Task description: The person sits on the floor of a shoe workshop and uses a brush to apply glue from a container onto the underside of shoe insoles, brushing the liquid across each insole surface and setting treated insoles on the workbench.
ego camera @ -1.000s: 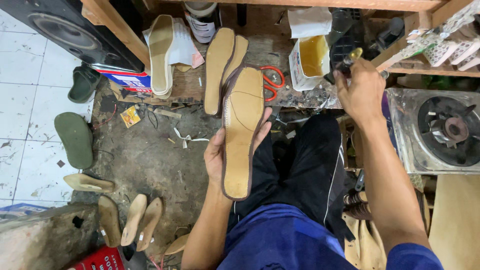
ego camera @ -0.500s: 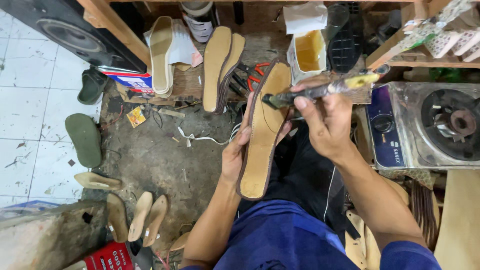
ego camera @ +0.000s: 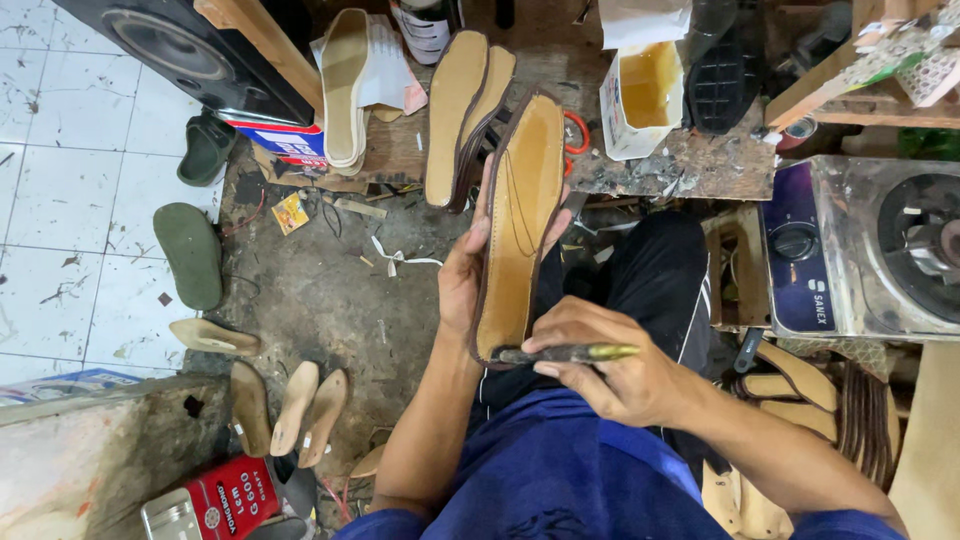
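Now the left hand (ego camera: 462, 275) grips a tan insole (ego camera: 520, 215) lengthwise above the dark trouser leg (ego camera: 650, 280). Closed around a brush (ego camera: 565, 353), the right hand (ego camera: 610, 370) sets its tip at the insole's near end. Beyond the insole's far end stands a glue tub (ego camera: 645, 95).

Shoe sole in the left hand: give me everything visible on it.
The shoe sole is long and tan, with a dark brown edge strip and a glossy yellowish coat on its upper face. It is held lengthwise, heel end towards the person, over the lap. The left hand grips its left edge; the brush in the right hand touches its heel end.
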Tool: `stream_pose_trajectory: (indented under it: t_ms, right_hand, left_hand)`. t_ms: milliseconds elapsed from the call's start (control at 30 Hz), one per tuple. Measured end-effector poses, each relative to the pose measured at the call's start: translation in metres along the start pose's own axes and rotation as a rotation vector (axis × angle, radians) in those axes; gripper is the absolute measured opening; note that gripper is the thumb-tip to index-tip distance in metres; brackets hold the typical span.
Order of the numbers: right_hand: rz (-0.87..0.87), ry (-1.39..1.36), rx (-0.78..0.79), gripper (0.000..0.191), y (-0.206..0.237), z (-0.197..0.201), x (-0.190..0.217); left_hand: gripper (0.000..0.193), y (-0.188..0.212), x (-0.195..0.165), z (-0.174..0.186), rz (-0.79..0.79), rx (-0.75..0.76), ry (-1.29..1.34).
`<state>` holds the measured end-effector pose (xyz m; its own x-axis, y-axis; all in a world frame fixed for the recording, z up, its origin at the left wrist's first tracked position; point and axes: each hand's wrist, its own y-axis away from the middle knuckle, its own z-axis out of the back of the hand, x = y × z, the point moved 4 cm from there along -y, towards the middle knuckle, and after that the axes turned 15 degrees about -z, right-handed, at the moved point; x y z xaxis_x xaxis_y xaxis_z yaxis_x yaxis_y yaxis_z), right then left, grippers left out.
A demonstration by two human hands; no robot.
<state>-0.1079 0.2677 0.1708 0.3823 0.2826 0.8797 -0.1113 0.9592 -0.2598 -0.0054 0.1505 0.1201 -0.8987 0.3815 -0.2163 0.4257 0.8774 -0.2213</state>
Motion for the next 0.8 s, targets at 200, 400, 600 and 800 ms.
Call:
stream_pose_trajectory:
  t_ms: [200, 400, 600, 800]
  right_hand:
    - [0.017, 0.191, -0.418, 0.02, -0.026, 0.051, -0.016]
    - [0.08, 0.283, -0.308, 0.025, -0.028, 0.009, -0.007]
    - [0.266, 0.22, -0.036, 0.039, -0.012, -0.014, 0.011]
    - [0.224, 0.257, 0.061, 0.032, -0.01, -0.018, 0.011]
  left_hand:
    - [0.077, 0.008, 0.004, -0.002, 0.011, -0.038, -0.033]
    - [0.078, 0.001, 0.001, 0.002, -0.016, -0.058, -0.022]
    - [0.077, -0.005, -0.002, 0.014, -0.054, -0.086, 0.029]
    - [0.072, -0.01, -0.004, 0.022, -0.071, -0.078, 0.075]
